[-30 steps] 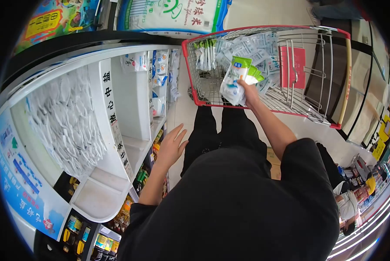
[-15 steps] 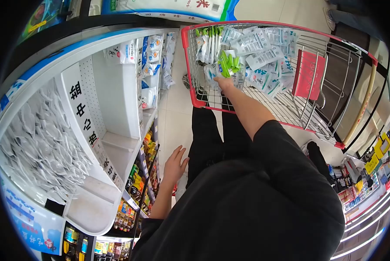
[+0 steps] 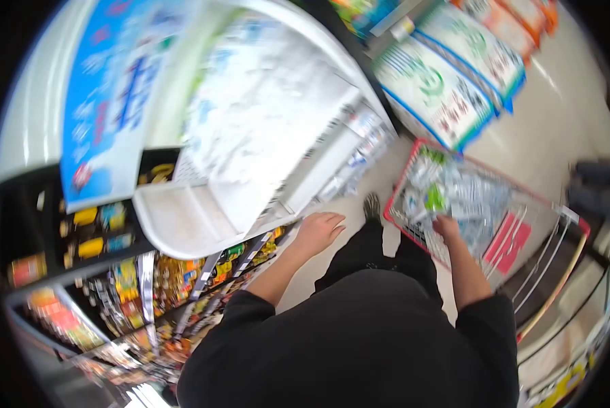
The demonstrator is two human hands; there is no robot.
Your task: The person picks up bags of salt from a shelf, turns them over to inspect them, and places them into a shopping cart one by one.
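My right hand (image 3: 445,226) is over the near side of a red-rimmed shopping cart (image 3: 399,182). Its fingers are blurred and partly hidden, so I cannot tell whether they hold anything. Just beyond it, a bright green packet (image 3: 435,198) lies among white and clear plastic packets (image 3: 471,197) inside the cart. My left hand (image 3: 320,232) hangs open with fingers stretched, beside the white display shelf (image 3: 172,211). A heap of white packets (image 3: 250,102), blurred by motion, fills the shelf's upper bin.
Large printed sacks (image 3: 431,88) are stacked past the cart, at the top right. Lower shelves of bottles and colourful packets (image 3: 172,279) run along the left. Dark legs of another person (image 3: 594,190) show at the right edge.
My view has swung toward the shelf, so the cart sits lower and farther right. My right hand has drawn back from the green packet toward the cart's near side. My left hand has risen.
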